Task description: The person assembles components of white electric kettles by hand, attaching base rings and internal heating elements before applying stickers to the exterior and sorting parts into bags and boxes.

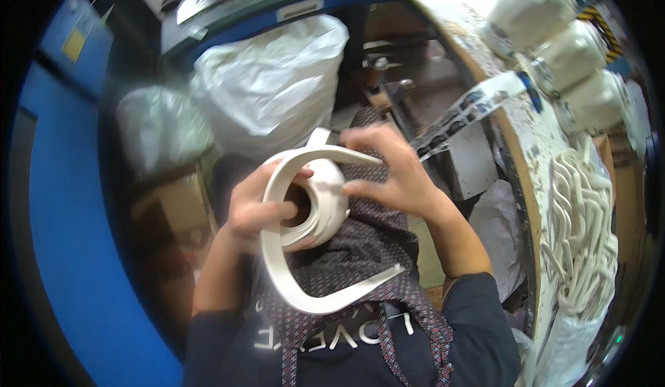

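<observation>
A round white plastic vessel, like a kettle or jug body, lies on my lap with its round mouth facing up toward me. My left hand grips its rim, the thumb over the opening. Across the mouth lies a white C-shaped handle, its two ends pointing right; whether it is attached to the vessel is hidden. My right hand is beside the handle's upper end, fingers and thumb spread around it and slightly blurred. The thumb tip is close to the vessel's side; I cannot tell whether it touches.
On the right-hand bench, several white vessels stand at the far end and a pile of white handles lies nearer. A white plastic sack stands ahead, near a dark table. A blue cabinet is at left, beside a cardboard box.
</observation>
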Demonstrator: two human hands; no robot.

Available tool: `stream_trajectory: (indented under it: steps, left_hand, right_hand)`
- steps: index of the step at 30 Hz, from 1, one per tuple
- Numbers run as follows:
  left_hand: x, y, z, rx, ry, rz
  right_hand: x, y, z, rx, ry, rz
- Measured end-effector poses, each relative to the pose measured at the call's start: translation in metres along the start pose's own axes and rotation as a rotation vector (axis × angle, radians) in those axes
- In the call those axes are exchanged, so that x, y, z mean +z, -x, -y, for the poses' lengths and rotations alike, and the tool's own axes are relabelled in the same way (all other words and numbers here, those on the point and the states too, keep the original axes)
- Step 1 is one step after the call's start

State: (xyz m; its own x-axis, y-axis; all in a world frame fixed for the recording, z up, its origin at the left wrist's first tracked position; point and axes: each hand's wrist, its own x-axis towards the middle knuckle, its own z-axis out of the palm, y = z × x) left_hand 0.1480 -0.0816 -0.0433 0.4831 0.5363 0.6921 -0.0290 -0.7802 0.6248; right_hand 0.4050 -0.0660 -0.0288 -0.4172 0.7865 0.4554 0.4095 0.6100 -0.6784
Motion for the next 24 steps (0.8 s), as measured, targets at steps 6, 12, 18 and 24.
stream_trajectory:
  steps: [6,12,18,24]
  left_hand:
    - [-0.01,0.045,-0.012,-0.086,-0.38,-0.374]
    - [-0.004,0.057,-0.002,-0.053,-0.37,-0.331]
    - [-0.006,0.058,0.002,-0.052,-0.3,-0.328]
    - [-0.009,0.051,-0.004,-0.147,-0.388,-0.243]
  right_hand:
    - [0.081,-0.003,-0.031,0.589,-1.158,-0.661]
    - [0.12,-0.008,-0.026,0.638,-1.243,-0.461]
    - [0.111,-0.014,-0.026,0.774,-1.342,-0.491]
    - [0.128,-0.012,-0.034,0.73,-1.206,-0.651]
